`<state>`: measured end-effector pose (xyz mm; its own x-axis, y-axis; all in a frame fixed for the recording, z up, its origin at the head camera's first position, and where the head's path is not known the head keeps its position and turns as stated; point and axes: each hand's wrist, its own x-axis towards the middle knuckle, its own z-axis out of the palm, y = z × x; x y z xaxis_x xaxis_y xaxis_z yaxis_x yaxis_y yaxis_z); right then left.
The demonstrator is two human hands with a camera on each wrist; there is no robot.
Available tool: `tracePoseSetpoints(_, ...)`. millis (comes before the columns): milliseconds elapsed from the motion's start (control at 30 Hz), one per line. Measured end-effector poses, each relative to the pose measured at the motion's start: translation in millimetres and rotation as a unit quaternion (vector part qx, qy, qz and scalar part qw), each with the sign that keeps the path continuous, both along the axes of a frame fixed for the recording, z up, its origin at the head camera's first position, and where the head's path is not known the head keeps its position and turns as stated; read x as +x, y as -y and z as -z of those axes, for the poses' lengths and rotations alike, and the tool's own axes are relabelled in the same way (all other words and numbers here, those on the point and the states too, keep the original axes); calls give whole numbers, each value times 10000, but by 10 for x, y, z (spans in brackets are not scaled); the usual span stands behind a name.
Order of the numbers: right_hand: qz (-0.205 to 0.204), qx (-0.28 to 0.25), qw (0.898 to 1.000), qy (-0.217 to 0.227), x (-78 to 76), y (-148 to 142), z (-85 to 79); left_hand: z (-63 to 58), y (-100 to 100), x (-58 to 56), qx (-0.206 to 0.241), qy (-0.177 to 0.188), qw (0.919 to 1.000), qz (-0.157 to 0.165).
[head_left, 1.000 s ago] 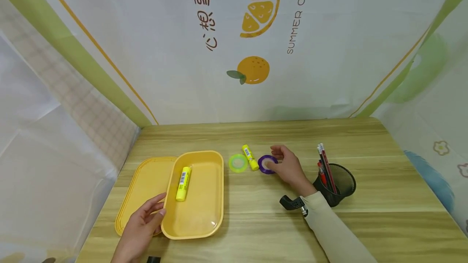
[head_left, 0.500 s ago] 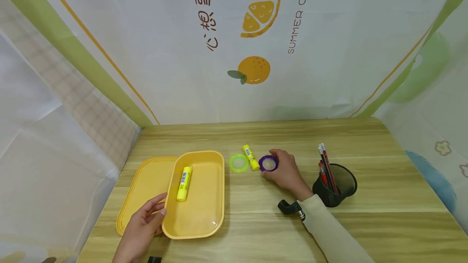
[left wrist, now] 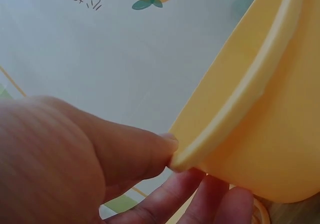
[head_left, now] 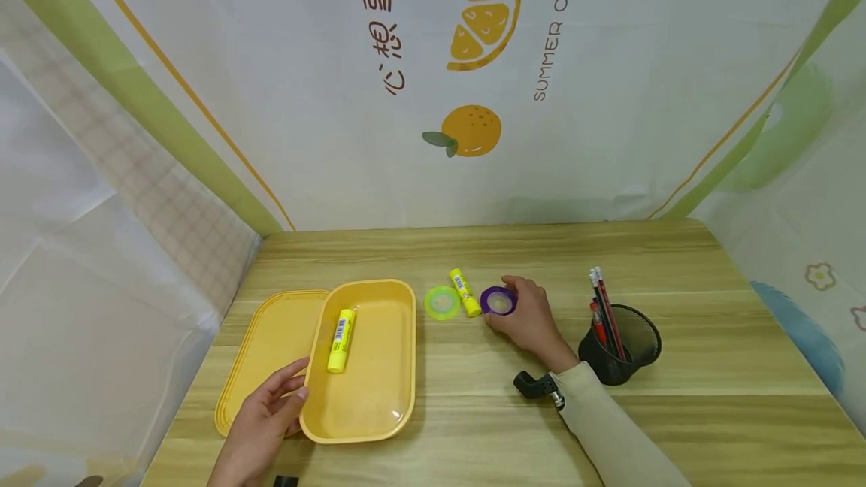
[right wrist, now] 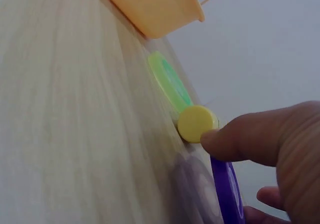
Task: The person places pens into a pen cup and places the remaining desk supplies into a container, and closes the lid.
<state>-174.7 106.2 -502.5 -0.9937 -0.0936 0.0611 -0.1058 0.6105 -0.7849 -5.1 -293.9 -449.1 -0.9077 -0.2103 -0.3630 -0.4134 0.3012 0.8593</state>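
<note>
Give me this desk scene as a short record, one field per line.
Left hand: holds the rim of the yellow box
Right hand: pinches the purple roll
Inside the box: one glue stick
Between box and purple roll: green roll, second glue stick
Left of box: yellow lid, partly hidden by the box
Far right: black cup holding pencils

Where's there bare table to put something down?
There's bare wood between the yellow box and right sleeve, and right of the mesh pencil cup. It's crowded around the green tape roll, glue stick and the purple tape roll the right hand pinches.
</note>
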Motion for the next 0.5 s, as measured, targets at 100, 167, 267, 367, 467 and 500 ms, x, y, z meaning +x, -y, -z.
tracePoseSetpoints(100,52,-71,10000,23,1,-8,-23,-1,-1,2,-28,-16,10000,17)
tracePoseSetpoints(167,77,-83,9999,40,1,-12,-35,-2,-1,3,-51,-24,10000,32)
tracePoseSetpoints(267,161,-144,9998,52,0,-16,-50,-5,-3,5,-67,-36,10000,52)
tracePoseSetpoints(367,273,-189,9994,39,2,-12,-72,-5,-4,5,-44,-39,10000,64)
tracePoseSetpoints(467,350,-237,9991,29,4,-3,-107,-8,-5,6,28,-49,10000,49)
tracePoseSetpoints(500,362,-256,9990,34,8,3,-125,-8,-5,7,46,-53,10000,46)
